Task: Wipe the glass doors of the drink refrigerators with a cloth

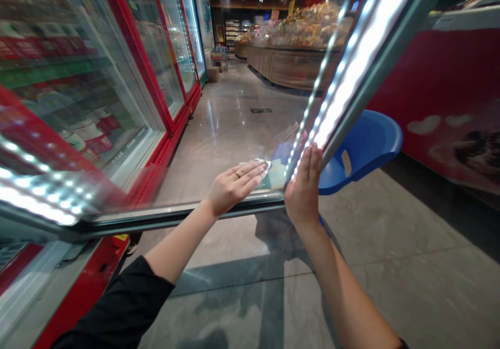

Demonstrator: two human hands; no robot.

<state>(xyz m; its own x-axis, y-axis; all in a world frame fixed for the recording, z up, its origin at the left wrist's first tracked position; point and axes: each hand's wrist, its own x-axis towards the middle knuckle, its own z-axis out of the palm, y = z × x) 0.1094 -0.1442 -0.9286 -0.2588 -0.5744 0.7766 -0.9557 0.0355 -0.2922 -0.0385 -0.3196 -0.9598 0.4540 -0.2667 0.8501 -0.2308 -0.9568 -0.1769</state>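
A glass door (pixel 219 130) with a dark metal frame and bright LED strips stands swung out in front of me. My left hand (pixel 236 185), a ring on one finger, presses a white wipe (pixel 269 165) against the lower part of the pane. Its fingers lie close together over the wipe, and only the wipe's edge shows. Just right of those fingertips, a pale green and yellow sticker (pixel 277 174) is on the glass. My right hand (pixel 305 187) grips the door's lit side frame (pixel 351 83) near the bottom corner; its thumb is hidden.
Red-framed glass coolers (pixel 172 120) with stocked shelves line the left. Behind the door's right edge stands a blue plastic stool or chair (pixel 367 146). A red-sided counter or freezer (pixel 441 94) is on the right. Farther off, wooden display stands (pixel 289 65) hold heaped packages.
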